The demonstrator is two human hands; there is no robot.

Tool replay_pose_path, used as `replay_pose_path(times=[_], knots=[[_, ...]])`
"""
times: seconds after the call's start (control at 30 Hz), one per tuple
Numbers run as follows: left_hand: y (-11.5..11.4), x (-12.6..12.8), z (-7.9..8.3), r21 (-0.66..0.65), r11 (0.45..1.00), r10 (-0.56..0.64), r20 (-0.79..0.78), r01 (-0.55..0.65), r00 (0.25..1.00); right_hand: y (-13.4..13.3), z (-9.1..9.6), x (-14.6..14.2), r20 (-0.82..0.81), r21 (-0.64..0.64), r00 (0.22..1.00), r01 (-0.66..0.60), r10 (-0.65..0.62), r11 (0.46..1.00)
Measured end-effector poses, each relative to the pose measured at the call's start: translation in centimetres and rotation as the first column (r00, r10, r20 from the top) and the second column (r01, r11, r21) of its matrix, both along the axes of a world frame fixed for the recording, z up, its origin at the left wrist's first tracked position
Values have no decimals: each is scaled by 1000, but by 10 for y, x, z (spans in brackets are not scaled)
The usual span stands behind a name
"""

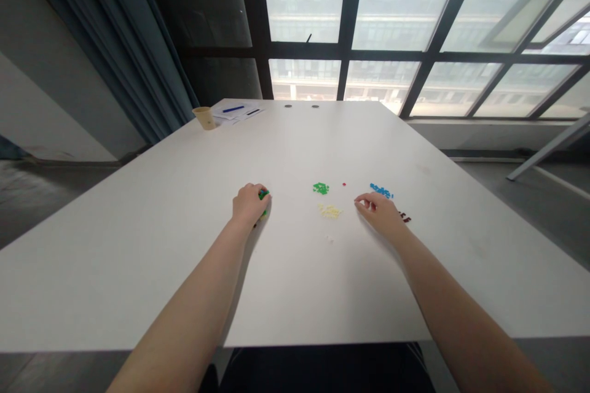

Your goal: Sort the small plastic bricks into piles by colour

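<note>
My left hand rests on the table with its fingers curled over a mixed little heap of small coloured pieces, green, blue and yellow; most of the heap is hidden behind the hand. My right hand is low over the table, thumb and fingertips together; whether a piece is between them is too small to tell. Between the hands lie a green pile, a pale yellow pile, some white pieces and a single red piece. Blue pieces lie just beyond my right hand, dark brown-red pieces to its right.
The white table stretches towards the window. At its far left stand a tan cup and papers with a blue pen. Two dark round discs are at the far edge.
</note>
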State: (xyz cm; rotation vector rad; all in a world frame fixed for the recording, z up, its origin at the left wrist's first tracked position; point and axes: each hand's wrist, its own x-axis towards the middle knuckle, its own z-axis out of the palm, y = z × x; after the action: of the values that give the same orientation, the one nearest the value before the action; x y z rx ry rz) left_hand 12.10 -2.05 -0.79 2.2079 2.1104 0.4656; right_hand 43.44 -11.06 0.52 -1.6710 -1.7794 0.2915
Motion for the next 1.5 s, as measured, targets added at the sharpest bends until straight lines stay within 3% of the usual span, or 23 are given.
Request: replay_pose_path(times=[0.6, 1.0, 1.13, 1.23, 1.37, 1.43, 1.5], knots=[[0, 7, -1, 27, 998, -59, -92, 62, 994, -3, 3, -4, -3, -12, 1000, -14, 14, 1000], [3, 6, -5, 46, 994, -95, -43, 97, 995, -4, 6, -5, -4, -33, 1000, -21, 21, 999], [4, 9, -3, 99, 986, -146, 93, 137, 985, -4, 6, -5, -5, -21, 1000, -27, 27, 999], [-4, 18, 4, 100, 977, -210, 272, 189, 939, -4, 6, -5, -6, -11, 1000, -29, 29, 1000], [-27, 39, 19, 160, 936, -352, 443, 314, 825, -4, 7, -6, -24, 8, 999, -37, 38, 999], [-41, 50, 26, 257, 885, -466, 466, 388, 752, -5, 9, -7, -43, 36, 998, -54, 55, 998], [-55, 59, 31, 384, 798, -601, 441, 465, 667, -7, 11, -12, -65, 90, 993, -90, 96, 992]])
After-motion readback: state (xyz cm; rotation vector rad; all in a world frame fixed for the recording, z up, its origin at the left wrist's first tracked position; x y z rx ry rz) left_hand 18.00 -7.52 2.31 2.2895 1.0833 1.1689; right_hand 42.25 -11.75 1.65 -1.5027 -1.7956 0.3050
